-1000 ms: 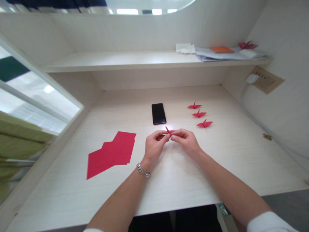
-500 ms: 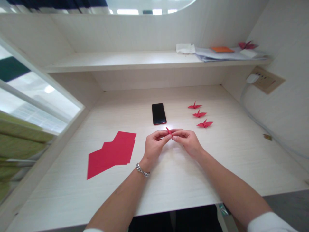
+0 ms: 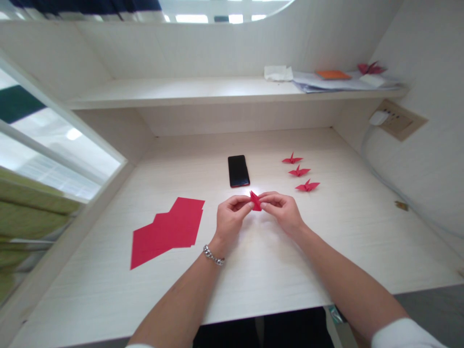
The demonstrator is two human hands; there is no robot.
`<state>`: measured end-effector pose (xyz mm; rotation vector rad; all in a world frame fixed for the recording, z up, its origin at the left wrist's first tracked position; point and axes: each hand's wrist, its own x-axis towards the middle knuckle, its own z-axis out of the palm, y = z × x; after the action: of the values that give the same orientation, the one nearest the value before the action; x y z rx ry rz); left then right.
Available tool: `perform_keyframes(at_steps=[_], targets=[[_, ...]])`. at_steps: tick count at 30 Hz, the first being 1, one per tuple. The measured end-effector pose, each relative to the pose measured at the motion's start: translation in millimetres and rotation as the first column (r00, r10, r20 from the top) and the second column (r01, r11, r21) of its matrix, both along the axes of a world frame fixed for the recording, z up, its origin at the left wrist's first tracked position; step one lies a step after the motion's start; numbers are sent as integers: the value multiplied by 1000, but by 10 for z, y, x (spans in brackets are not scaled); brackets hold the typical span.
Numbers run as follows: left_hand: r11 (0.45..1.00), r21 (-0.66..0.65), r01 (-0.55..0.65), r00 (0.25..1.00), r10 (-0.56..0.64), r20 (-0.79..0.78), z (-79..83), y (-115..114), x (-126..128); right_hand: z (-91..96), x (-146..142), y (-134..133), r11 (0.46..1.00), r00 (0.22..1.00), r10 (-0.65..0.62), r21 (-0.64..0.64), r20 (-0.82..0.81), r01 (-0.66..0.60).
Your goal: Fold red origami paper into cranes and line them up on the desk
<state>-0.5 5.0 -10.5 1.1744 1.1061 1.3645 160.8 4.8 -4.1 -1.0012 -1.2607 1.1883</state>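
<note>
Pale desk [image 3: 181, 166]: left hand [image 3: 231, 215], right hand [image 3: 285, 211] angled inward, pinching folded paper [image 3: 256, 203].

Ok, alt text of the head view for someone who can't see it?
A person's left grip and right grip hold a small folded red paper between them, over a pale desk. Beyond lie a black phone and, to its right, three red paper cranes; flat red sheets lie to the left.

Fingers [image 3: 247, 208] partly hide the folded paper [image 3: 255, 202] nearer than the phone [image 3: 239, 171]. Beyond the phone, the top edge cuts off a rounded pane [image 3: 224, 8].
</note>
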Motion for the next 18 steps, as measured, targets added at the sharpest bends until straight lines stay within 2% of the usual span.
perform_keyframes(at_steps=[3,6,9,13,18], targets=[[1000,18,-1,999,1,-43,19,-9,2,-16,-7,1,1000,1000,18,-5,12,-18],[998,67,18,994,-11,-109,39,-32,14,-47,-18,6,997,998,54,-62,-23,-55],[993,98,68,992,-56,-116,36,-57,30,-80,-25,15,995,999,33,-93,-11,-34],[992,74,102,991,-95,-91,18,-76,44,-99,-29,19,998,998,-6,-59,61,9],[997,32,72,994,-69,-90,20,-78,53,-99,-38,1,1000,994,-5,-19,111,7]])
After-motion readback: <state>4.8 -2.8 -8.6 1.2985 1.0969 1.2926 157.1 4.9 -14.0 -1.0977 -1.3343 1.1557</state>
